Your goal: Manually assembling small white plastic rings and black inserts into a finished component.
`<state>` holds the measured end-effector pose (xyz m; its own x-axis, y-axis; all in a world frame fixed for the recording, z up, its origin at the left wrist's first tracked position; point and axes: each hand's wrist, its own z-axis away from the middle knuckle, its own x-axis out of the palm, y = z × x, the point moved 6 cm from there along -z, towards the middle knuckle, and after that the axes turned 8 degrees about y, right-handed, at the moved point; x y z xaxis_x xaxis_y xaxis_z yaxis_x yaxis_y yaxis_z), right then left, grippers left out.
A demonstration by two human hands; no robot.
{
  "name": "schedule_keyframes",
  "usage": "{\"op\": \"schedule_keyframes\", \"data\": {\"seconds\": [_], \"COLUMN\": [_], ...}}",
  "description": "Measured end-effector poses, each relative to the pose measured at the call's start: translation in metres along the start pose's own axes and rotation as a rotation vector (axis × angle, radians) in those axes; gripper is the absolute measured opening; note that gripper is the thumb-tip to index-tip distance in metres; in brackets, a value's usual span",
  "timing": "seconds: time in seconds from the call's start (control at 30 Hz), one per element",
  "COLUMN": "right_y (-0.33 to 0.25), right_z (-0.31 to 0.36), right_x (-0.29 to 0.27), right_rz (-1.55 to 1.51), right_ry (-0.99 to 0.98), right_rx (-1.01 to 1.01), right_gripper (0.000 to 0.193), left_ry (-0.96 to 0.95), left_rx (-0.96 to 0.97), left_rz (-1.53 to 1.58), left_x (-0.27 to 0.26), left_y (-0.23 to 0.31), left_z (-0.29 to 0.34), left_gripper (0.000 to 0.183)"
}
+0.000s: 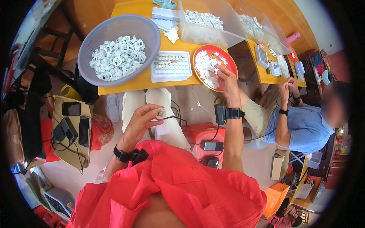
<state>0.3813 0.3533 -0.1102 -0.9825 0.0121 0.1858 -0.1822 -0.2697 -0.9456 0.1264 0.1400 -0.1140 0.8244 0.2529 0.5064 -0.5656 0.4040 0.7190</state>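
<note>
My left hand is raised over my lap, thumb and fingers closed on a small round translucent plastic piece with a dark centre. My right hand reaches over the right side of a red round tray with a yellow rim. Its fingertips are pinched together among small white plastic parts heaped there; what they hold, if anything, is too small to make out. Left of the tray stands a white box with rows of small round pieces on top.
A grey basket of white ring-shaped parts sits at the table's left. Clear bins of white pieces stand behind. At right, a person in a blue shirt works at another table. A cable hangs from my right wrist; red stools stand below.
</note>
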Motion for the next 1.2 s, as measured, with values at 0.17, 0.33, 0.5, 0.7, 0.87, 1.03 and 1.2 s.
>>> {"op": "schedule_keyframes", "data": {"seconds": [0.17, 0.33, 0.5, 0.7, 0.87, 1.03, 1.2], "right_y": [-0.003, 0.004, 0.006, 0.013, 0.009, 0.002, 0.000], "right_z": [0.052, 0.131, 0.165, 0.171, 0.174, 0.176, 0.180], "right_x": [0.053, 0.119, 0.148, 0.154, 0.153, 0.154, 0.154], "right_rz": [0.009, 0.120, 0.217, 0.182, 0.307, 0.483, 0.514], "right_ry": [-0.207, -0.369, -0.392, -0.380, -0.356, -0.331, -0.287], "right_rx": [0.008, -0.012, -0.253, -0.271, -0.320, -0.474, -0.557], "right_gripper": [0.016, 0.011, 0.010, 0.011, 0.013, 0.016, 0.015], "left_ry": [0.009, -0.084, -0.086, -0.071, -0.073, -0.062, -0.053], "left_rx": [0.027, 0.076, 0.108, 0.123, 0.112, 0.112, 0.113], "left_rz": [0.040, 0.120, 0.145, 0.139, 0.129, 0.109, 0.103], "left_x": [-0.001, 0.007, 0.001, 0.003, 0.003, 0.003, 0.004], "left_y": [0.006, 0.020, 0.023, 0.023, 0.022, 0.020, 0.020], "left_z": [0.003, 0.004, 0.009, 0.012, 0.012, 0.011, 0.011], "left_gripper": [0.022, 0.026, 0.025, 0.024, 0.023, 0.023, 0.023]}}
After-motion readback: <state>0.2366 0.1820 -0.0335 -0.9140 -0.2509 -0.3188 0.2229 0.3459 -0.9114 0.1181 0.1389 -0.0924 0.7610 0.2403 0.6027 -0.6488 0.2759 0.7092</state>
